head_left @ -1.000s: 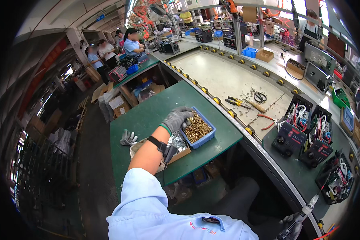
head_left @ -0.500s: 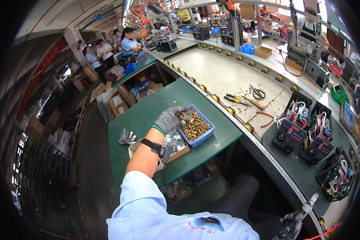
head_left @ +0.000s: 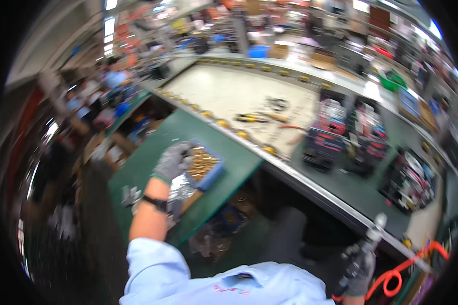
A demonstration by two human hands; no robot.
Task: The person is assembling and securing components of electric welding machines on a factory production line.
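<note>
My left hand [head_left: 174, 160], in a grey glove, is at the left rim of a blue bin [head_left: 215, 178] filled with small brass-coloured fittings [head_left: 202, 163]. Its fingers look bent together over the fittings; blur hides what is between them. Under the wrist lies an open carton [head_left: 191, 201] with shiny loose metal parts [head_left: 180, 187]. At lower right my right hand [head_left: 362, 269], also gloved, is closed round a pneumatic screwdriver [head_left: 374, 235], its tip pointing up beside the bench edge. An orange coiled hose [head_left: 392, 277] runs next to that hand.
A spare grey glove [head_left: 131, 195] rests on the green table [head_left: 158, 137]. Beyond the metal rail, pliers [head_left: 252, 118] and loose bits lie on a pale board [head_left: 224, 91]. Several open black machine housings [head_left: 324, 140] with wiring stand to the right. Other people are blurred at far left.
The whole view has swung and blurred, shifting table and bin left in the picture. My right hand with the screwdriver has risen, and the orange hose shows more. My left hand stays at the bin.
</note>
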